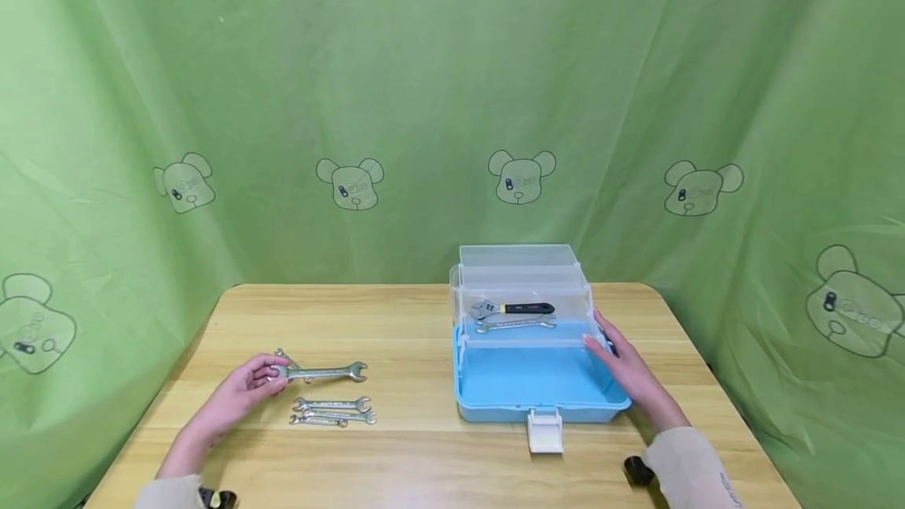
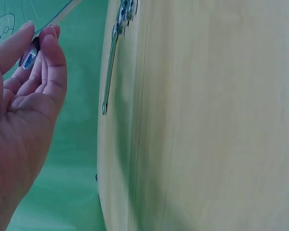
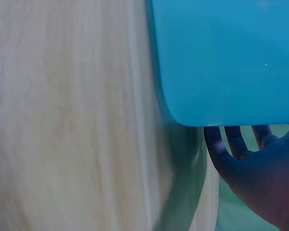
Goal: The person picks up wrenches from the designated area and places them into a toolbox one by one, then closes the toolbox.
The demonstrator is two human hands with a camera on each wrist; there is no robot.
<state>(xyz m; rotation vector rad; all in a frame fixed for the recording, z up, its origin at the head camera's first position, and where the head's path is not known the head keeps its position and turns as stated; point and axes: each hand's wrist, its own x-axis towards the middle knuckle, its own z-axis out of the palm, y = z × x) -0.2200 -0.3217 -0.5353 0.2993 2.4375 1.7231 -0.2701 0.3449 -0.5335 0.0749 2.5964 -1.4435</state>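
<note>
Green bear-print curtain [image 1: 417, 100] backs a wood-grain table [image 1: 417, 477]; the left hand [image 1: 243, 389] pinches a double open-end wrench [image 1: 321, 373] by one end, thumb and fingertips closed on the metal; the other end projects unsupported, rightward from that grip. Just behind the grip, partly hidden, is a smaller wrench [image 1: 284, 355], contact with the held one undetermined; nearer the person than the grip, three wrenches [image 1: 332, 405] lie close together. Well to the right of the grip stands a blue toolbox [image 1: 495, 415], its clear tray [image 1: 523, 343] bearing a black-handled adjustable wrench [image 1: 526, 309] and an open-end wrench [image 1: 516, 324]; the right hand [image 1: 629, 364] grips the box's right side, thumb at the edge, fingers curled outside. Judged for sound handling, the pinch should be firm, or shifted toward the shank's middle, as the free end may tip; the held wrench should clear its neighbours before any sideways move; the right hand should steady the toolbox without tilting it.
</note>
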